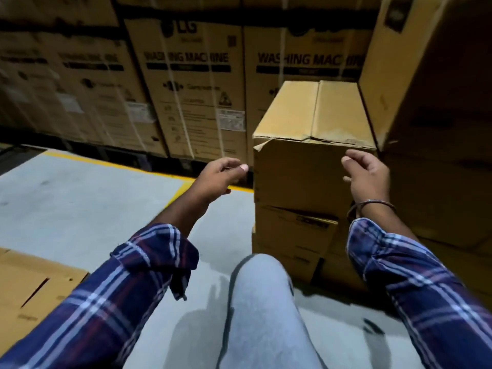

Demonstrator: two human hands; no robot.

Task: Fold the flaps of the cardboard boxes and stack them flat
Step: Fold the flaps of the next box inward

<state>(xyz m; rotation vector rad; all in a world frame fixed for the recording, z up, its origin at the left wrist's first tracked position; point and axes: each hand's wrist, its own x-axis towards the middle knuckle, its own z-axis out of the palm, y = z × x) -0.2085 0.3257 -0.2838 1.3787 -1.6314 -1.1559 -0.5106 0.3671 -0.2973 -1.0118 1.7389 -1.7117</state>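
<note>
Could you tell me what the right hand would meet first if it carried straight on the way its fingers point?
Most likely the front face of the top cardboard box; the right hand seems just short of it.

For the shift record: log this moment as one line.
stage: reaching for box | left hand: empty, beside top box | right hand: empty, at its front | flaps: closed | flat cardboard: floor, left

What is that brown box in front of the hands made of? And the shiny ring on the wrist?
The brown box looks like plain cardboard: dull tan, creased, with a torn, crumpled corner and flaps meeting at a seam on top. The ring is a bangle on the right wrist; it seems to be metal, since it is thin and catches the light, though the picture is too dim to be sure.
</note>
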